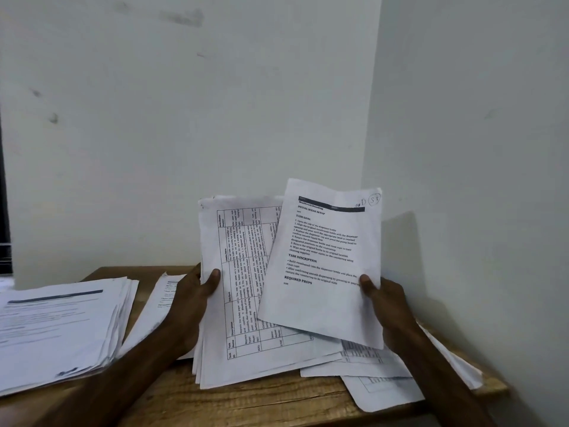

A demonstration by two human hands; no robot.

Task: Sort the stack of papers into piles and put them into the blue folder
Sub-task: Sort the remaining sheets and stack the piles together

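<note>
**Hands.** The left hand (197,291) gripped the stack (243,303) by its left edge, thumb on the front and fingers hidden behind. The stack stood nearly upright over the table (246,405), its top page a printed grid turned sideways. Whether its lower edge rested on the wood could not be determined. The right hand (386,306) pinched one sheet (320,272) at its lower right edge, thumb in front. The sheet was tilted and overlapped the stack's right half. It carried headed text, not a grid.

**Piles.** Three groups lay on the table. A thick left pile (61,328) of text pages sat at the left end. A thin middle pile (160,303) lay just beside it, partly hidden by the left forearm. A loose right pile (375,368) of grid pages lay beneath the held papers, untidy, with one page overhanging the front edge.

**Folder.** The folder was not in view, so its location cannot be stated.

**Assessment.** Sorting appeared under way but unfinished, as the held stack was many pages thick. The sheet had not yet been assigned to a pile. By its layout it likely belonged with the text pages at left. Outstanding were the rest of the stack, squaring the piles, and all filing into the folder.
</note>
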